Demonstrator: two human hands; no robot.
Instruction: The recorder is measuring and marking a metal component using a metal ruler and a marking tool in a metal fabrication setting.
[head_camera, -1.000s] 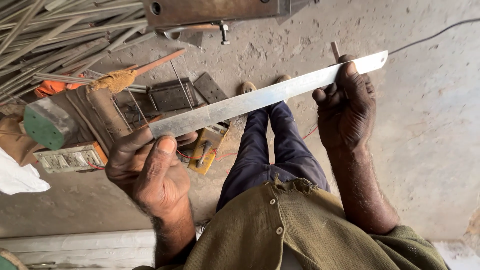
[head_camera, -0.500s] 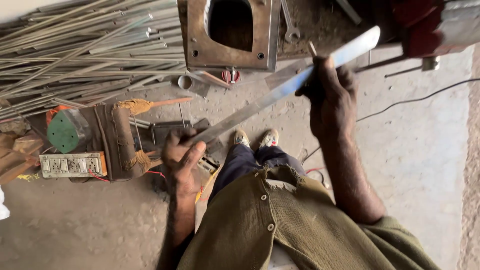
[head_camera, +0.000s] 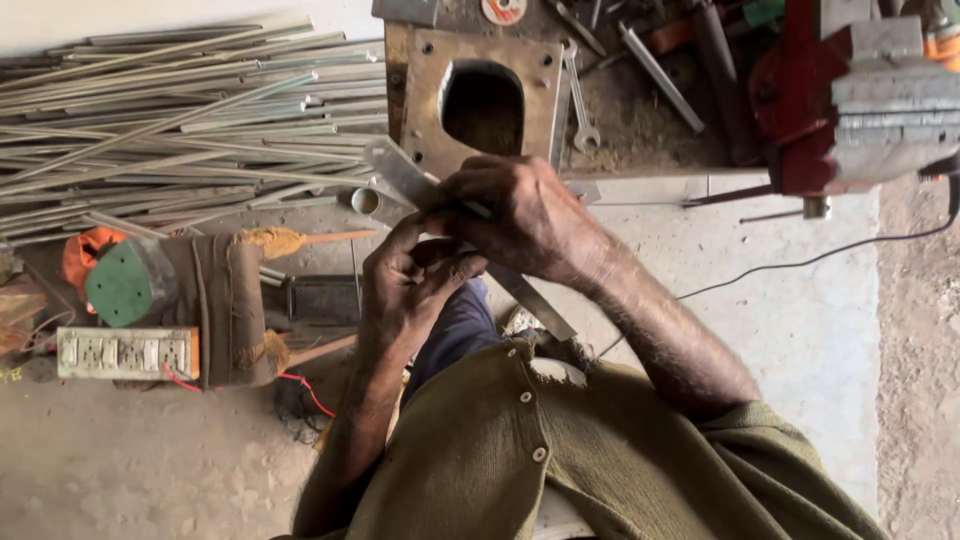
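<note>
Both hands clamped on the flat metal strip (head_camera: 540, 300) in front of the chest — right hand (head_camera: 525, 220) wrapped over it, left hand (head_camera: 410, 285) pinching from below — rod pile (head_camera: 170, 120) and steel plate (head_camera: 480, 100) on the ground beyond.

Both hands on flat metal strip (head_camera: 405, 178), held diagonal close to chest. Right hand (head_camera: 520, 215) wrapped over strip's middle, left hand (head_camera: 410, 285) just below, fingers curled, touching it. Strip's lower end shows under right wrist. Behind: steel plate w/ cutout (head_camera: 485, 100), rod bundle (head_camera: 170, 110), wrench (head_camera: 578, 95), red vise (head_camera: 850, 90), socket board (head_camera: 125, 352).
</note>
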